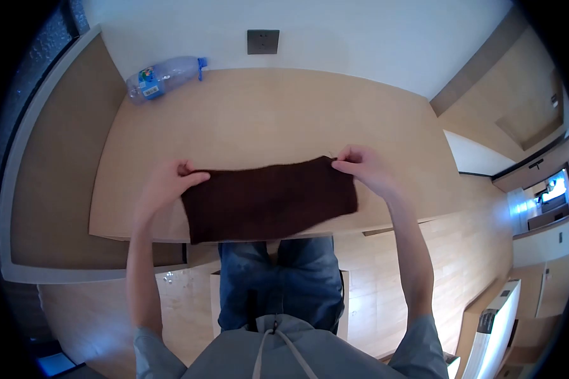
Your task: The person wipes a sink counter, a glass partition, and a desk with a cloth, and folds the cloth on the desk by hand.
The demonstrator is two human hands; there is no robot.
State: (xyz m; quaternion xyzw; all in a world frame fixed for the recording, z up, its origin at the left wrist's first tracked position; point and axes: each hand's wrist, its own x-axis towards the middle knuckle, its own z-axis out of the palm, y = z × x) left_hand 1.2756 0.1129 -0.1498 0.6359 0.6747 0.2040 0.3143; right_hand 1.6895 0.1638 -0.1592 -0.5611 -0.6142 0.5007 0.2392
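A dark brown piece of cloth, roughly rectangular, is stretched between my two hands over the front of the wooden desk. My left hand pinches its upper left corner between thumb and fingers. At the upper right corner, my right hand grips the cloth the same way. The lower edge of the cloth hangs near the desk's front edge, above my lap. Whether it is a towel, a scarf or a garment I cannot tell.
A clear plastic bottle with a blue cap lies on its side at the desk's back left corner. A dark wall socket is above the desk. A wooden side panel bounds the left. My jeans are below the front edge.
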